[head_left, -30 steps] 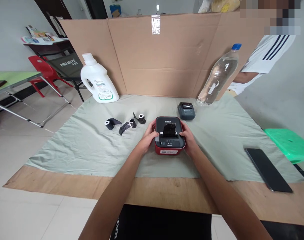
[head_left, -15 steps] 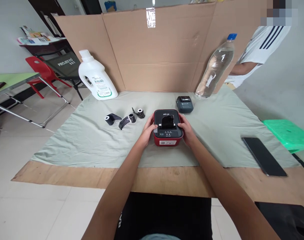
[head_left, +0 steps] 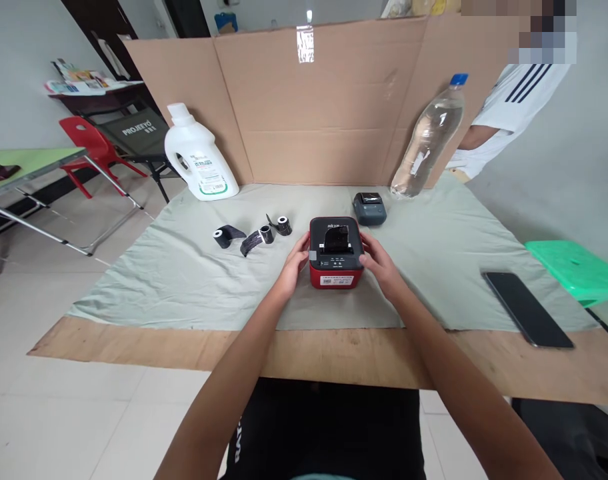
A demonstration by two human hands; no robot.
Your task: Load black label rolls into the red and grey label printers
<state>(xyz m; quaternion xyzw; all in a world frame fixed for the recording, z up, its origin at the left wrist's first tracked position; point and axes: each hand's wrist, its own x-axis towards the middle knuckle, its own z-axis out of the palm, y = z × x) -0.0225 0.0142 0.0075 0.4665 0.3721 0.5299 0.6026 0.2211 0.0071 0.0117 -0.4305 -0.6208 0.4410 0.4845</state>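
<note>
A small red-and-black printer rests on the cloth in front of me, with a dark piece standing up from the slot in its lid. My left hand lies along its left side, the fingers reaching toward the back. On the other side my right hand has its thumb at the right edge and its fingers farther back. Together both hands clasp the printer from its sides. Just behind it stands a smaller dark grey printer. Several partly unrolled black rolls lie to the left.
A white detergent jug and a clear water bottle lean against the cardboard screen. At right lie a phone and, beyond the table, a green stool. Behind the screen a person's sleeve shows.
My thumbs have slid outward from the printer's lid toward its sides, and the right hand has loosened a little. The printer looks slightly turned; the view has shifted a little.
</note>
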